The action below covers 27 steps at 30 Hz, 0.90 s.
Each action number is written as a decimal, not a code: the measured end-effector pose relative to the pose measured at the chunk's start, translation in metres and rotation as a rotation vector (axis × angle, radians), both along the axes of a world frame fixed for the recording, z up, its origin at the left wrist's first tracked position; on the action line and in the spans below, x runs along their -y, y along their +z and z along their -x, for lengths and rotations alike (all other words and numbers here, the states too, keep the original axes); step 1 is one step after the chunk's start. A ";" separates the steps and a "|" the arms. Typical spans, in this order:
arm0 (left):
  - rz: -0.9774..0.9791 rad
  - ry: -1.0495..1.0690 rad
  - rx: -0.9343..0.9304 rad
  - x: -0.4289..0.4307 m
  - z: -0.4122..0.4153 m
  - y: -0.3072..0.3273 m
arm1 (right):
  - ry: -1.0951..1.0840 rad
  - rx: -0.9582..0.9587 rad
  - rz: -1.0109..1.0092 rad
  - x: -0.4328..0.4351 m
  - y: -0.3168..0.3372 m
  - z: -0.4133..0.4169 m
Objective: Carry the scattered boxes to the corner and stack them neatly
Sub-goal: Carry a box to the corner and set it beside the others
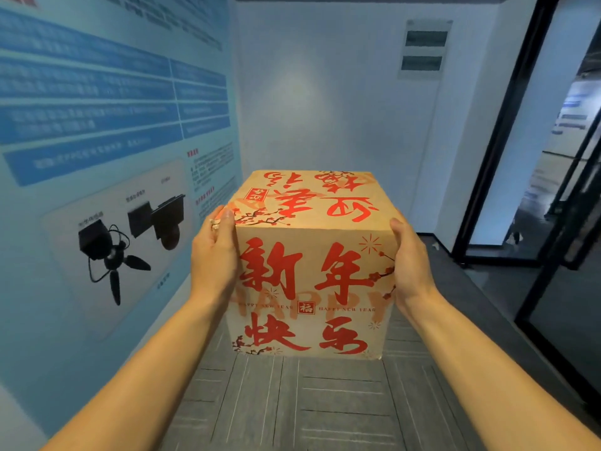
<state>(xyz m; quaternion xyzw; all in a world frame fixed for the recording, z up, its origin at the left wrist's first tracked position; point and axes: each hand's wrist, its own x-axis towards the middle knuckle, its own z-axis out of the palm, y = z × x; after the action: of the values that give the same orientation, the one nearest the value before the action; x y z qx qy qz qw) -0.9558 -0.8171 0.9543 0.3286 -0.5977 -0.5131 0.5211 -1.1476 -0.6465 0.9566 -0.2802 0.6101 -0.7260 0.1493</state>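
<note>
A tan cardboard box [312,288] printed with large red characters and "HAPPY NEW YEAR" is carried between my two hands, above the floor, in front of the room's corner. My left hand [213,255] presses flat on the box's left side near the top, thumb along the front edge. My right hand [411,262] presses on the right side the same way. The fingers of both hands are hidden behind the box. No other box is in view.
A blue poster wall [97,157] runs along the left and meets a white wall [325,92] at the corner ahead. A black-framed glass door [507,125] stands at the right. Grey carpet tiles [309,402] cover the floor. A wall panel [424,48] hangs high up.
</note>
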 end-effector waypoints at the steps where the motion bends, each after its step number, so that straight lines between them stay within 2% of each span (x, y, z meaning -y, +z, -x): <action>1: 0.003 0.014 0.004 0.019 0.008 -0.004 | 0.013 0.000 -0.008 0.021 -0.003 0.010; 7: 0.001 0.030 -0.021 0.155 0.073 -0.022 | 0.030 -0.021 -0.022 0.158 -0.018 0.076; 16: -0.022 -0.042 -0.038 0.326 0.196 0.004 | -0.050 -0.027 -0.015 0.322 0.012 0.192; 27: -0.003 0.028 -0.001 0.549 0.382 -0.021 | 0.009 0.016 0.003 0.546 -0.018 0.385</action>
<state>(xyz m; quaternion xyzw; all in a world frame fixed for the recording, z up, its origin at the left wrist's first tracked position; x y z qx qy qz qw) -1.3382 -1.3656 0.9329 0.3373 -0.5921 -0.5069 0.5280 -1.5330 -1.1922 0.9388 -0.2771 0.6066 -0.7284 0.1572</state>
